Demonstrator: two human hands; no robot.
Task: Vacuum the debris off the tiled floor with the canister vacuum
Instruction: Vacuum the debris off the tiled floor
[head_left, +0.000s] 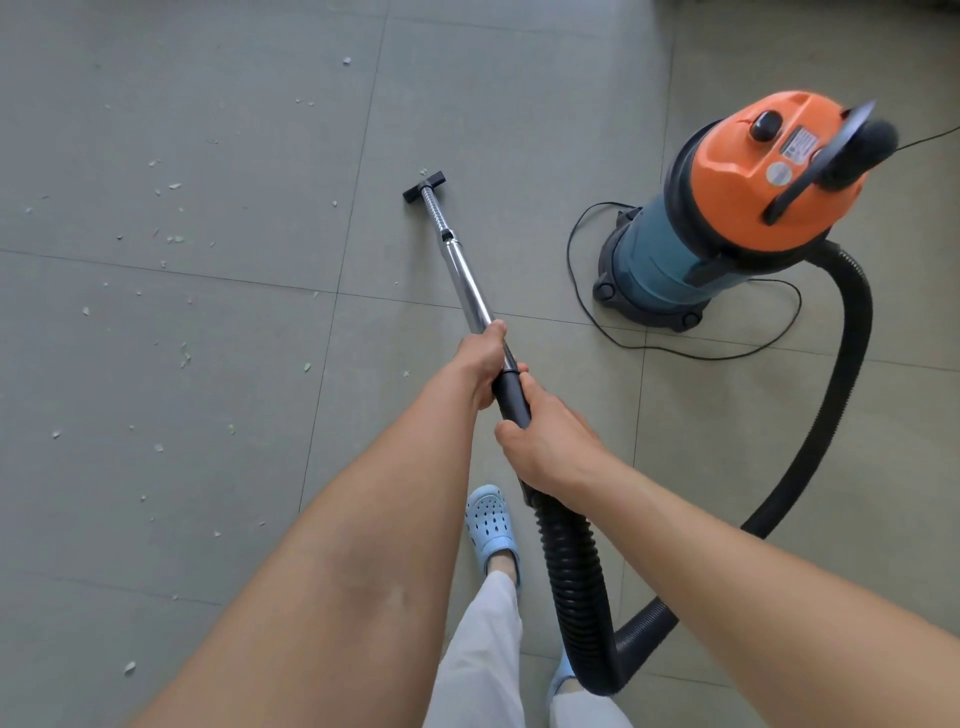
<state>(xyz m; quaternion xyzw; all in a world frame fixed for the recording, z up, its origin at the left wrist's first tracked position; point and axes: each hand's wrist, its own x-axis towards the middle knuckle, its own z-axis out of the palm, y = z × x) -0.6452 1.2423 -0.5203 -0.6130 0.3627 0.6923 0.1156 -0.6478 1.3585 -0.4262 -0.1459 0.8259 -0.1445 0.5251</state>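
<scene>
The canister vacuum (727, 218), teal with an orange lid, stands upright on the grey tiled floor (208, 130) at the right. A ribbed black hose (841, 395) loops from its side round to the handle. My left hand (480, 364) grips the chrome wand (462, 275) where it meets the black handle. Just behind, my right hand (545, 447) grips the black handle. The small black nozzle (423, 186) rests on the floor ahead of me, with one scrap touching its far edge. Several pale green-white scraps of debris (174, 239) lie scattered over the tiles to the left.
A thin black power cord (696, 356) lies in loops around the vacuum's base and runs off to the right. My feet in light blue perforated clogs (491, 525) and white trousers stand directly below the handle, beside the hose.
</scene>
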